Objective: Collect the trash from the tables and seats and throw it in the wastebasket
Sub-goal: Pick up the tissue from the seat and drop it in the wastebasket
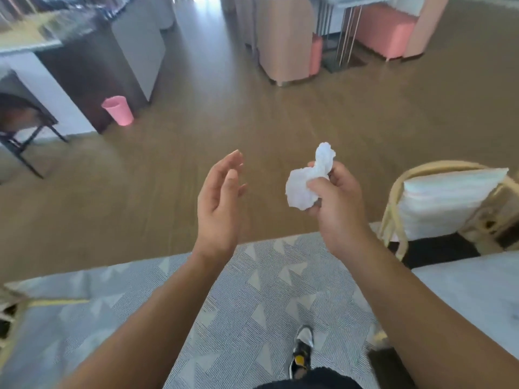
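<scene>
You are on the carry step, as I judge it: trash is in hand and the drop is not yet made. The pink wastebasket [118, 111] stands on the wooden floor [280, 122] at about ten o'clock from your hands, well apart from them and just beside the end of a dark counter [92, 77]. Your left grip [220, 203] is raised with the palm turned toward three o'clock, fingers straight and loosely spread, holding nothing. At three o'clock from it, near but not touching, the crumpled white tissue [304, 186] sticks out of your right grip [337, 197], one lobe toward twelve o'clock and a larger wad toward nine. That grip is curled round the tissue's middle, with the thumb across it. Both forearms reach forward over the grey patterned rug [252, 290]. The next move calls for walking toward ten o'clock, bringing the right grip low over the wastebasket's rim, then spreading the fingers; so light a wad may drift. A rattan chair [391, 203] sits at three o'clock.
</scene>
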### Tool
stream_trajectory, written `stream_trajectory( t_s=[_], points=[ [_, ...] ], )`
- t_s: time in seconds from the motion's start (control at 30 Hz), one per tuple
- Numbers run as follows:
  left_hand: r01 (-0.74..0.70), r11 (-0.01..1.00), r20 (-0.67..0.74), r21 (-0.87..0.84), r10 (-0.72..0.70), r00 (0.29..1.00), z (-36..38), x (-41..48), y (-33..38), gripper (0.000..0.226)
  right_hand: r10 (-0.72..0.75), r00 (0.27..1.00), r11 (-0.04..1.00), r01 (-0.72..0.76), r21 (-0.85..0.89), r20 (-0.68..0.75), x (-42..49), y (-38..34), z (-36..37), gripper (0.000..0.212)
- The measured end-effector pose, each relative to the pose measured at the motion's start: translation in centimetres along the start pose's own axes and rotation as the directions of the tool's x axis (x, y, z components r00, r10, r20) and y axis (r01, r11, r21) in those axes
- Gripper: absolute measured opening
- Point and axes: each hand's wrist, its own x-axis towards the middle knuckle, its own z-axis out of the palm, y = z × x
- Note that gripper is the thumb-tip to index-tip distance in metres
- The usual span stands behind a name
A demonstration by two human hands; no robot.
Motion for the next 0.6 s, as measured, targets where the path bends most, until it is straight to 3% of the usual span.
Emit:
stream_trajectory(
  t_s=[0.3, 0.6],
  points=[
    [-0.058, 0.998, -0.200, -0.027, 0.052, 0.978, -0.2, 11.6, -2.8, 0.035, 0.012, 0.976, 0.999, -0.002, -0.046, 0.217, 13.7, -2.2, 6.3, 0.025],
    [-0.092, 0.996, -0.318, 0.010, 0.091, 0.944, -5.9, 21.7, -6.0, 0.035, 0.032, 0.932, 0.996, 0.002, -0.092, 0.362, 23.9, -0.1, 16.0, 0.030]
  ],
)
